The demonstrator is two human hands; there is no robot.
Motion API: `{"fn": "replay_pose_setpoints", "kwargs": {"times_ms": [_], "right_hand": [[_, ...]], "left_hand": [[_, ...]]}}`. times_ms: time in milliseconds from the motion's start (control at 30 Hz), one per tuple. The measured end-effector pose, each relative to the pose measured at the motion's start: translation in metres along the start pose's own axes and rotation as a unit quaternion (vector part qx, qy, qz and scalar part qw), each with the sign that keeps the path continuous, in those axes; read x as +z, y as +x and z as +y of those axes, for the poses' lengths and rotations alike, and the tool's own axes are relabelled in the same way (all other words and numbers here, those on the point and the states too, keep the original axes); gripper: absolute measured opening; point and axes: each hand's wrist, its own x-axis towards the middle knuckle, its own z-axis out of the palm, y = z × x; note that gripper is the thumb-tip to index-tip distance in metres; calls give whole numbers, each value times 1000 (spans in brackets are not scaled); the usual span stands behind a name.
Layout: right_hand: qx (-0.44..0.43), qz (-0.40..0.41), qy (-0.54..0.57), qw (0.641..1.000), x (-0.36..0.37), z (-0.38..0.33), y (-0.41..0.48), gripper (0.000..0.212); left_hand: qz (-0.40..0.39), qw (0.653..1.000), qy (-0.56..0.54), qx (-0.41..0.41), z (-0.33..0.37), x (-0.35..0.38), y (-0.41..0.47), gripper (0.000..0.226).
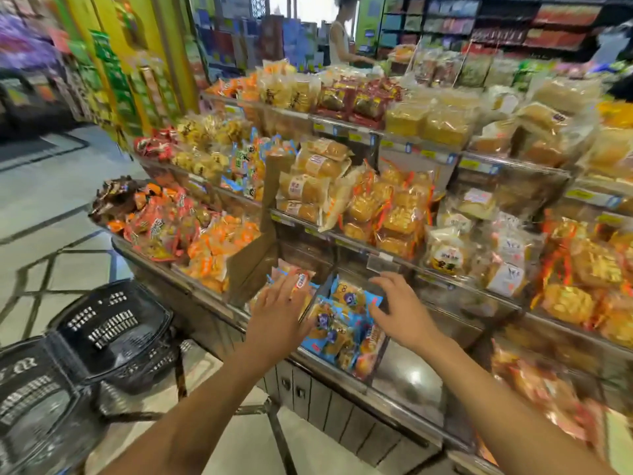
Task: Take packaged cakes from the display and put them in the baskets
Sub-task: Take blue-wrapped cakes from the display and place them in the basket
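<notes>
Blue-wrapped packaged cakes (337,323) fill a clear bin on the lowest tier of the display. My right hand (399,311) hovers over their right side, fingers spread and holding nothing. My left hand (279,311) reaches with straight fingers over an orange-and-white cake packet (298,274) in the neighbouring bin; whether it touches the packet is unclear. Two black plastic baskets stand at the lower left, one (116,332) nearer the display and one (32,395) at the frame's edge; both look empty.
The tiered display (346,241) carries many other bagged cakes and breads on shelves above and to the right. A person (342,37) stands behind the display at the back. Tiled floor (44,207) lies to the left. A metal cart frame (274,430) holds the baskets.
</notes>
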Motion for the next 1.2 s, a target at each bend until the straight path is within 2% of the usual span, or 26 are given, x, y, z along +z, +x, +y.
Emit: {"fn": "replay_pose_setpoints", "kwargs": {"times_ms": [133, 367, 533, 700, 867, 1033, 1200], "right_hand": [[21, -46, 13, 999, 45, 11, 30, 55], [101, -175, 63, 977, 121, 39, 95, 64], [105, -227, 51, 967, 162, 55, 154, 71], [110, -280, 17, 954, 196, 70, 193, 83], [74, -288, -6, 955, 200, 88, 200, 70], [50, -306, 73, 948, 183, 99, 182, 32], [75, -279, 152, 945, 164, 95, 167, 21]], "left_hand": [[-70, 997, -27, -22, -21, 38, 6, 79], [-140, 986, -67, -57, -43, 93, 38, 66], [-206, 971, -98, -71, -57, 126, 51, 73], [-229, 961, -139, -71, -70, 141, 60, 68], [-235, 949, -196, -79, -78, 152, 78, 68], [-258, 932, -247, -69, -74, 157, 95, 79], [-288, 910, -296, -46, -67, 166, 107, 89]]}}
